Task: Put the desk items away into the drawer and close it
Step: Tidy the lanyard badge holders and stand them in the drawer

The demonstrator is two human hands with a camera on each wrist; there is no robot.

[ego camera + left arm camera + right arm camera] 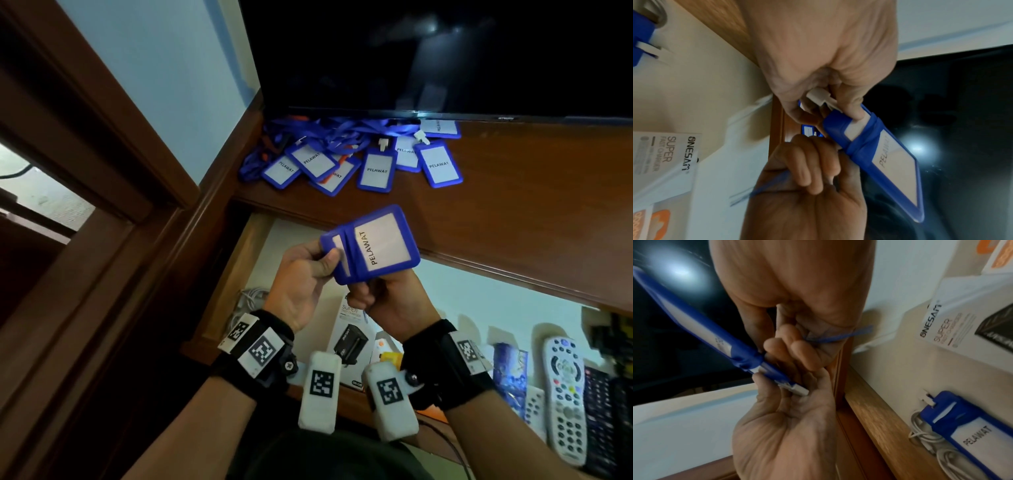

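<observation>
- While held over the open drawer (pixel 239 260): badge holder (pixel 376 245), long axis tilted up and away.
- Left hand (pixel 301 277) pinching its clip end; right hand (pixel 387 298) fisted round the lanyard (pixel 838 337) beneath.
- Drawer directly below both hands.

A pale blue painted wall (pixel 164 75) meets a dark brown wooden door frame (pixel 85 144) at left, a patch of light-coloured floor (pixel 44 198) visible past it. A large black flat screen (pixel 445 54), switched off, reflects a soft spot of light above the polished reddish-brown wooden desktop (pixel 513 212).
</observation>
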